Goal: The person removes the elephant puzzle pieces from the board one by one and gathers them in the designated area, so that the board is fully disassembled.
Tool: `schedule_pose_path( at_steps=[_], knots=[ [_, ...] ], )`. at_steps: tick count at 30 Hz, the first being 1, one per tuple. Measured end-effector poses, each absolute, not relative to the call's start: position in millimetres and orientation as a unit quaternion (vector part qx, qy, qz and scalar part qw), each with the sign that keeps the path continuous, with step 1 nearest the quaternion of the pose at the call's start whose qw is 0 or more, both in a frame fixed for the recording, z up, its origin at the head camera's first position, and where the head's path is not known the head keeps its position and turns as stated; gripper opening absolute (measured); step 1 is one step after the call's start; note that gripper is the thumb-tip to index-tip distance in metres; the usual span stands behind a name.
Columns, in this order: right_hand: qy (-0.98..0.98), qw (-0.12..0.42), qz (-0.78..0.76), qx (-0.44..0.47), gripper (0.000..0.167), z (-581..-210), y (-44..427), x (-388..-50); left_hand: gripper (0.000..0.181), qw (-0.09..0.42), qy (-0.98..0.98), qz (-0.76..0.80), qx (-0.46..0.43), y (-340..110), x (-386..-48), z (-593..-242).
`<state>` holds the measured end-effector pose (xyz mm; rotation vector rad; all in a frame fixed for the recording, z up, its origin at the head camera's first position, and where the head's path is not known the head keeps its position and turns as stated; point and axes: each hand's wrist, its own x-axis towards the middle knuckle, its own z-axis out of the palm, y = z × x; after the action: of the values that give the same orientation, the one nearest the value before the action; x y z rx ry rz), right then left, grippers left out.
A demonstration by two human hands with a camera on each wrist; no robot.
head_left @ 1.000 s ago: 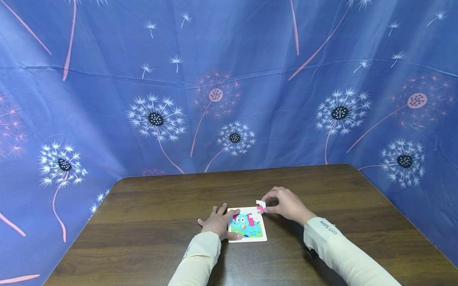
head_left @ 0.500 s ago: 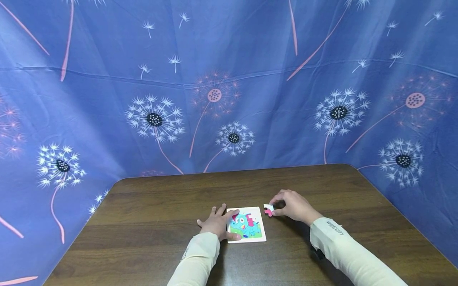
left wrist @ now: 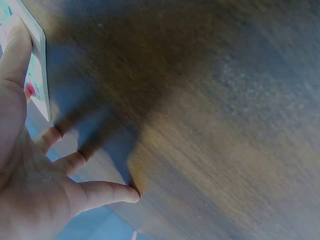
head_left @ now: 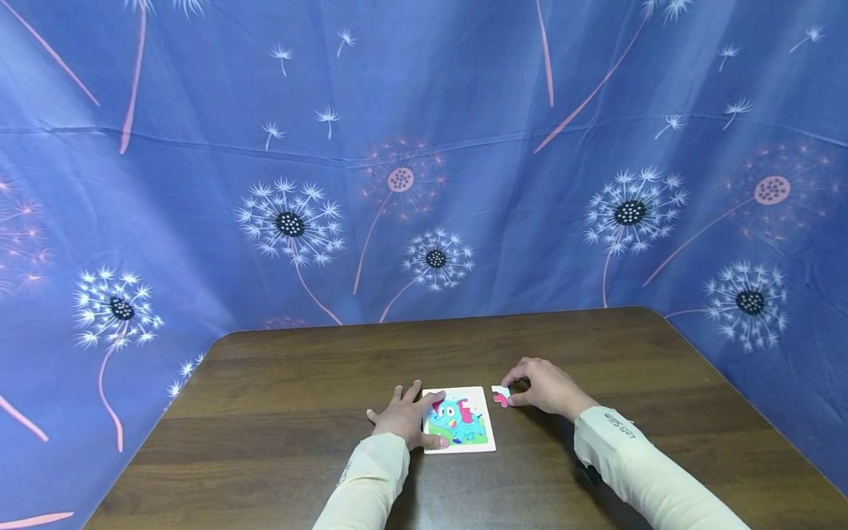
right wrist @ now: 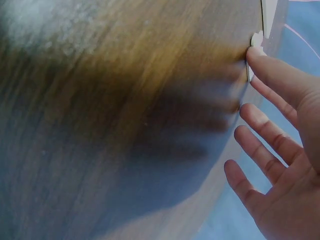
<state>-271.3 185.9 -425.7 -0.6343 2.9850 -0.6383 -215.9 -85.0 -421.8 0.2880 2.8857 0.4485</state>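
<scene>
A small square jigsaw puzzle board with a blue elephant picture lies on the table. My left hand rests at its left side with fingers spread. The thumb and index finger lie on the board, and the other fingers reach onto the wood; the left wrist view shows the board's edge under the thumb. To the right of the board, my right hand pinches a pink and white puzzle piece between thumb and index finger. The piece is apart from the board, at or just above the tabletop. Its other fingers are loosely extended.
The brown wooden table has rounded far corners. Behind it and on both sides hangs a blue cloth printed with dandelions. Bare wood surrounds the board and hands.
My right hand has drawn the puzzle piece away from the board's upper right corner, rightward and slightly nearer. My left hand stays on the board.
</scene>
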Motion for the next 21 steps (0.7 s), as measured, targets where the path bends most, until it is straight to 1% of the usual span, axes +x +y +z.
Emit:
schedule_pose_path(
  at_steps=[10, 15, 21],
  knots=[
    [0.957, 0.014, -0.204, -0.204, 0.026, -425.7, 187.4, -268.9, 0.078, 0.103, 0.977, 0.158, 0.098, -83.5, -215.2, -422.3],
    [0.958, 0.002, -0.198, -0.208, 0.028, -423.5, 187.3, -267.2, 0.078, 0.107, 0.976, 0.161, 0.099, -83.7, -214.8, -420.6],
    [0.956, -0.009, -0.222, -0.193, 0.027, -420.5, 183.8, -259.3, 0.078, 0.107, 0.976, 0.16, 0.098, -85.1, -213.5, -417.3]
  ],
)
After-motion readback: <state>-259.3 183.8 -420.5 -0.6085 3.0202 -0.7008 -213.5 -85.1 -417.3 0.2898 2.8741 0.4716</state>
